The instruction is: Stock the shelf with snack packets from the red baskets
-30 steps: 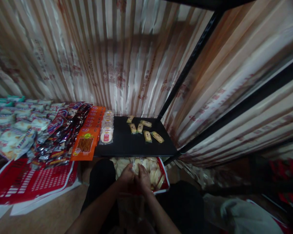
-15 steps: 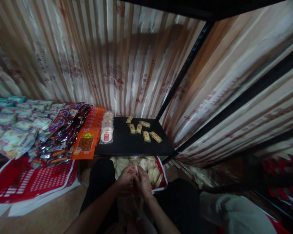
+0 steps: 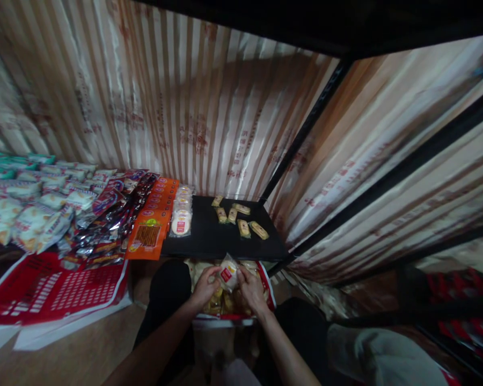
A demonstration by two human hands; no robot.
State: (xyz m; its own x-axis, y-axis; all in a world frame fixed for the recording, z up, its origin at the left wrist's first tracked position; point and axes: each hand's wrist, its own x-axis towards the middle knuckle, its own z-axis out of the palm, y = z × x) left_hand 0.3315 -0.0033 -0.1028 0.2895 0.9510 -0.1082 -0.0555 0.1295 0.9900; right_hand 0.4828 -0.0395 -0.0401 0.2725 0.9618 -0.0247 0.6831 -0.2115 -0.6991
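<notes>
A clear-wrapped packet with a pale round biscuit and a red label (image 3: 228, 273) is held up between my two hands, label facing me. My left hand (image 3: 206, 287) pinches its left edge. On the opposite edge, the fingers of my right hand (image 3: 250, 289) are closed. Just under the hands is a red and white box (image 3: 270, 287) filled with similar wrapped packets (image 3: 215, 304). Behind it, on the black shelf (image 3: 209, 244), similar round biscuit packets (image 3: 181, 222) form a row. To their right lie several small yellow-wrapped pieces (image 3: 243, 229).
Orange snack packs (image 3: 145, 236), dark shiny packs (image 3: 100, 236) and white snack bags (image 3: 36, 222) cover the shelf's left part. Below them stands a red and white carton (image 3: 84, 284). Black shelf posts (image 3: 306, 139) rise at the right before a striped plastic sheet (image 3: 209, 107).
My hands have moved apart, and the packet between them now shows its label. More packets in the box are visible beneath them. The view has shifted slightly.
</notes>
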